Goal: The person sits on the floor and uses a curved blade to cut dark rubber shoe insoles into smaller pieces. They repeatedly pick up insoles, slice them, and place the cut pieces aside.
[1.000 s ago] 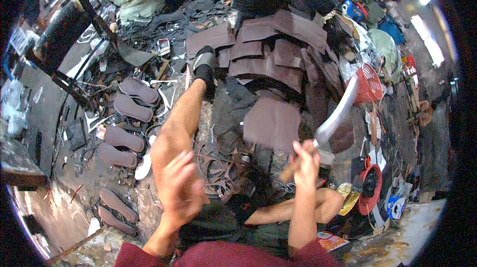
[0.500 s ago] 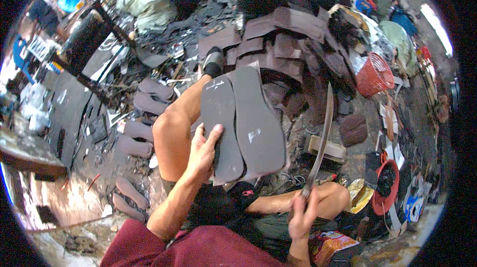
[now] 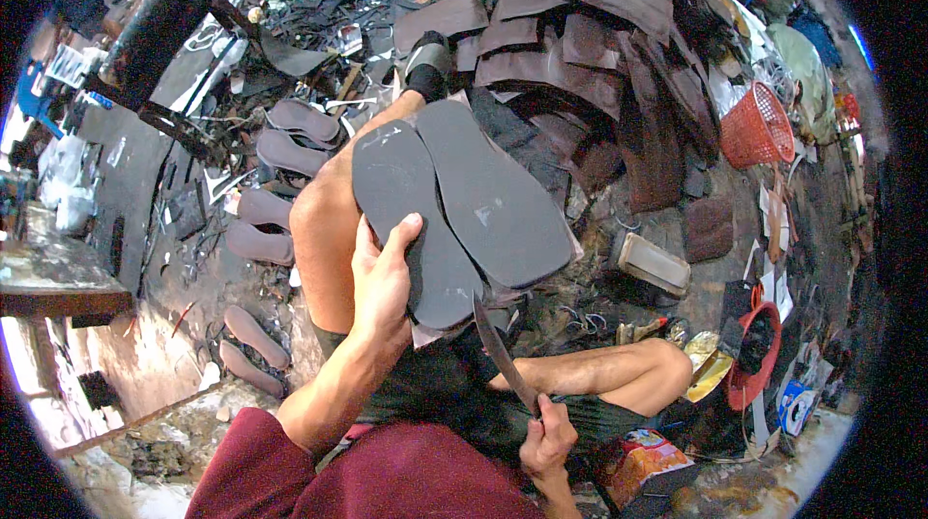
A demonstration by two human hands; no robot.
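Note:
My left hand (image 3: pixel 385 273) grips a pair of grey shoe soles (image 3: pixel 493 190) by their left edge, thumb on top and fingers underneath. The soles lie side by side, tilted, with thin ragged material showing along their borders and pale marks on top. In my right hand (image 3: pixel 548 440) is the handle of a long, slightly curved knife (image 3: pixel 505 357). Its tip is at the near edge of the soles, by the gap between them; whether it touches them I cannot tell. The knife's handle is mostly hidden by my fingers.
Cut sole pairs (image 3: pixel 259 337) lie on the floor at left. Ahead is a heap of dark brown sheets (image 3: pixel 551 74). To the right are a pale block (image 3: pixel 653 264), a red basket (image 3: pixel 757 128) and a red-rimmed bowl (image 3: pixel 756 355). A wooden bench (image 3: pixel 63 302) stands at far left.
The knife has swung left and down from upright at the right, bringing its tip to the near edge of the soles. The soles have turned anticlockwise and shifted slightly.

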